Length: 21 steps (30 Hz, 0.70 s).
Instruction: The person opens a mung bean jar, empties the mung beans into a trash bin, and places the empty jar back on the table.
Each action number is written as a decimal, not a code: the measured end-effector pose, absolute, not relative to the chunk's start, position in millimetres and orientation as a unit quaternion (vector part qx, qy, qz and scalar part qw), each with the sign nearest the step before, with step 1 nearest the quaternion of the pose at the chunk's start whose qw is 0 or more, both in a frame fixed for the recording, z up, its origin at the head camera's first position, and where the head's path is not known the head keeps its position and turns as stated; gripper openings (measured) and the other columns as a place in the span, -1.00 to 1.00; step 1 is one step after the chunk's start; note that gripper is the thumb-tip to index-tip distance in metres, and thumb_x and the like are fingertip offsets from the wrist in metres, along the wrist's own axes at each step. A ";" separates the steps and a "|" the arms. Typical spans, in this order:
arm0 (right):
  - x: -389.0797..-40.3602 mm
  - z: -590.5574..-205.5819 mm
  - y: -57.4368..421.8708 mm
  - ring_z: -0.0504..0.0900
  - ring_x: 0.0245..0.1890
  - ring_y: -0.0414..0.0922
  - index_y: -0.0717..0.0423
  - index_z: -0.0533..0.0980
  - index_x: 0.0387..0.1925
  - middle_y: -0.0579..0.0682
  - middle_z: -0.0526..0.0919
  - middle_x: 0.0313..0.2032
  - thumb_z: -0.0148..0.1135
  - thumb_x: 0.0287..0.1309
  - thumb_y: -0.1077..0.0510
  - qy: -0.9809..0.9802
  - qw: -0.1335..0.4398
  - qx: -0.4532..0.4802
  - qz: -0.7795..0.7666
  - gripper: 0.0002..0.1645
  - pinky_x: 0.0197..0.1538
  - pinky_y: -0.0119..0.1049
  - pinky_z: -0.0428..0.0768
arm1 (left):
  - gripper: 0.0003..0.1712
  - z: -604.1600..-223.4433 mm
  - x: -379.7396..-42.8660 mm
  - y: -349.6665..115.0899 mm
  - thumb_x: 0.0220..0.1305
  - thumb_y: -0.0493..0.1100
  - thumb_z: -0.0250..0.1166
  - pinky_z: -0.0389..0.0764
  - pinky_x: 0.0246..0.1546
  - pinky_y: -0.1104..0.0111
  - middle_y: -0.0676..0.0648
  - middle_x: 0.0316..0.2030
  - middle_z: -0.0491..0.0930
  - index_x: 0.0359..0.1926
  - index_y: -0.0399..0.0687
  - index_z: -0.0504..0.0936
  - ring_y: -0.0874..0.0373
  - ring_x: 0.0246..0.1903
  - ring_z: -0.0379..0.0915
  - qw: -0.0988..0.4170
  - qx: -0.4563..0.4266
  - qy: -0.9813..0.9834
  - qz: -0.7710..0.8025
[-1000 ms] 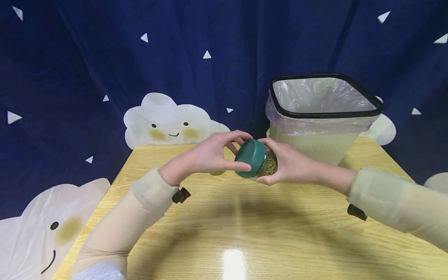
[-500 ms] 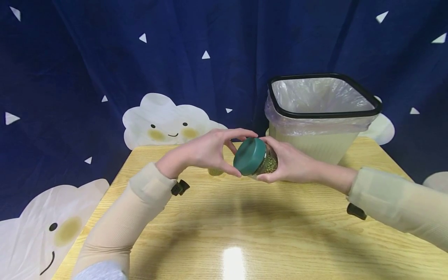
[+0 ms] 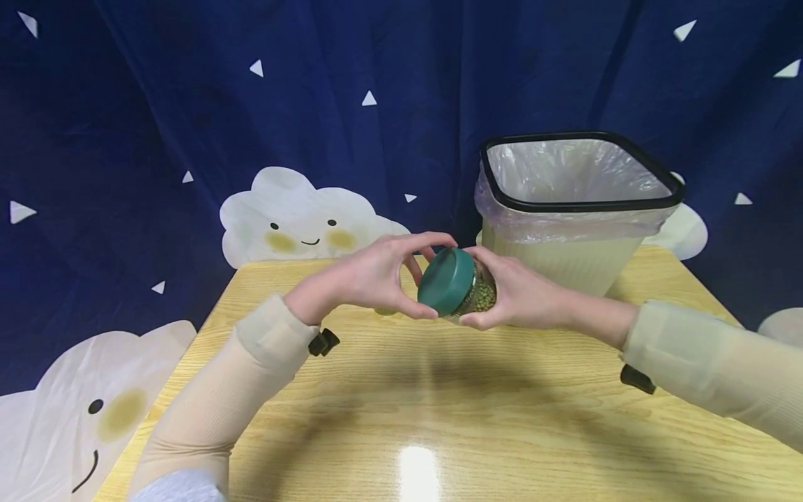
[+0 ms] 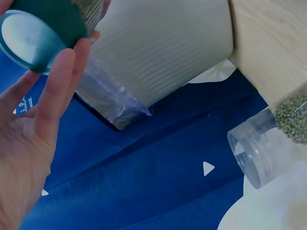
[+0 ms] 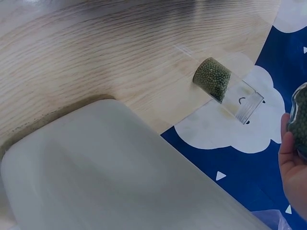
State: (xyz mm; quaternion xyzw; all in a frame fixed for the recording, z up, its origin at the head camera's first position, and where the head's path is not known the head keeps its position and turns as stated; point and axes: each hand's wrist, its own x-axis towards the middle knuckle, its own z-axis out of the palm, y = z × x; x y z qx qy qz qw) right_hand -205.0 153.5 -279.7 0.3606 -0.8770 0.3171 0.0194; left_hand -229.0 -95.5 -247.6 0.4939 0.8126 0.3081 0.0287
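Observation:
Over the middle of the table, my right hand [image 3: 527,289] grips a small clear jar [image 3: 484,293] of green beans that look like mung beans. The jar is tilted, its green lid [image 3: 447,281] facing left. My left hand [image 3: 376,273] curves round that lid, thumb at the lower edge and fingertips at the upper edge. In the left wrist view, fingertips meet the rim of the lid [image 4: 41,38]. A second clear jar, lidless and partly filled with green beans [image 5: 212,78], stands upright on the table; in the head view my left hand hides most of it.
A cream waste bin [image 3: 552,258] with a black rim and plastic liner stands at the back right of the wooden table [image 3: 489,418]. Behind the table hangs a dark blue curtain [image 3: 414,84] with white clouds and triangles.
My left thumb has slid from across the lid's face to its lower edge, and the left fingers have shifted along the upper edge. The right hand and jar have stayed nearly still.

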 end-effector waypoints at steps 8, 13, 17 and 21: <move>-205.9 -279.7 156.1 0.58 -0.16 -0.14 0.20 0.26 0.26 -0.01 0.60 -0.10 0.57 -0.21 0.02 -0.875 0.019 0.359 0.324 0.01 -0.08 -0.14 0.55 | 0.01 -250.6 -227.4 -93.0 -0.08 -0.06 0.59 0.57 -0.19 0.36 -0.04 0.04 0.50 0.38 0.01 0.27 0.27 -0.32 0.59 0.027 0.492 0.812 0.311; -205.1 -278.9 156.4 0.58 -0.17 -0.15 0.19 0.28 0.25 -0.03 0.60 -0.11 0.58 -0.23 0.01 -0.873 0.027 0.366 0.321 0.00 -0.09 -0.14 0.55 | 0.08 -251.8 -225.9 -91.9 -0.10 -0.02 0.60 0.53 -0.11 0.38 0.07 0.21 0.41 0.43 0.05 0.23 0.27 -0.28 0.54 0.009 0.506 0.810 0.297; -203.5 -278.8 155.7 0.58 -0.18 -0.15 0.20 0.29 0.23 -0.04 0.59 -0.13 0.58 -0.24 0.02 -0.872 0.030 0.368 0.321 -0.01 -0.11 -0.15 0.55 | 0.07 -253.8 -224.9 -92.6 -0.14 0.03 0.62 0.51 -0.12 0.41 0.14 0.18 0.43 0.40 0.08 0.28 0.32 -0.30 0.52 -0.025 0.516 0.810 0.278; -203.1 -279.3 155.2 0.58 -0.18 -0.15 0.22 0.28 0.24 -0.02 0.60 -0.12 0.59 -0.24 0.02 -0.871 0.031 0.371 0.320 0.01 -0.11 -0.15 0.56 | 0.06 -255.0 -224.7 -92.8 -0.16 0.06 0.62 0.51 -0.14 0.40 0.16 0.14 0.44 0.38 0.10 0.31 0.34 -0.31 0.52 -0.036 0.516 0.809 0.279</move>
